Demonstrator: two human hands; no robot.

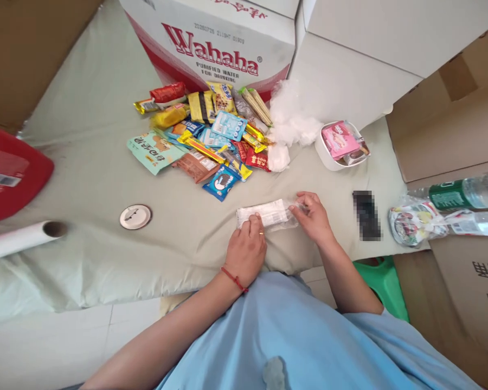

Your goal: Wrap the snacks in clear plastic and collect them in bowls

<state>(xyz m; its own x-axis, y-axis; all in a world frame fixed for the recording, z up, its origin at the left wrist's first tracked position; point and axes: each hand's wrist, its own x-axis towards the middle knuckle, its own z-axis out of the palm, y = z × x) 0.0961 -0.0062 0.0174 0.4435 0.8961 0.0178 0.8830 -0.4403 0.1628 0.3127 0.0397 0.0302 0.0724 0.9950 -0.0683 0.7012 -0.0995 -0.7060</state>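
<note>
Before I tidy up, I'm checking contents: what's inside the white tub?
The white tub holds a pink packet and some brown-and-white wrapping at the right; whatever lies beneath them is covered.

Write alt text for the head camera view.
A person's left hand rests on a white packet while the right hand touches clear plastic at its end. Beyond, wrapped snacks lie heaped before a Wahaha carton on a cloth-covered surface.
</note>
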